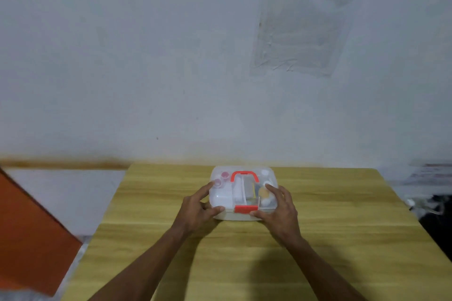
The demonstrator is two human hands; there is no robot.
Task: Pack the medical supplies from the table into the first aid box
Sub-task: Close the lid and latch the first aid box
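A clear plastic first aid box (226,199) with a red handle (244,175) and a red front latch (246,208) sits on the wooden table (342,239) near its far edge. Its lid is down. Through the lid I see small pink-capped bottles (221,178), white containers and a round tan item (263,193). My left hand (198,208) rests on the box's left front corner, thumb on the front rim. My right hand (278,210) lies on the right front corner, index finger on the lid, thumb beside the latch.
A white wall rises just behind the table, with a clear plastic sheet (300,19) taped to it. An orange panel (31,234) stands at the left beside the table. Dark clutter (433,208) lies off the table's right edge.
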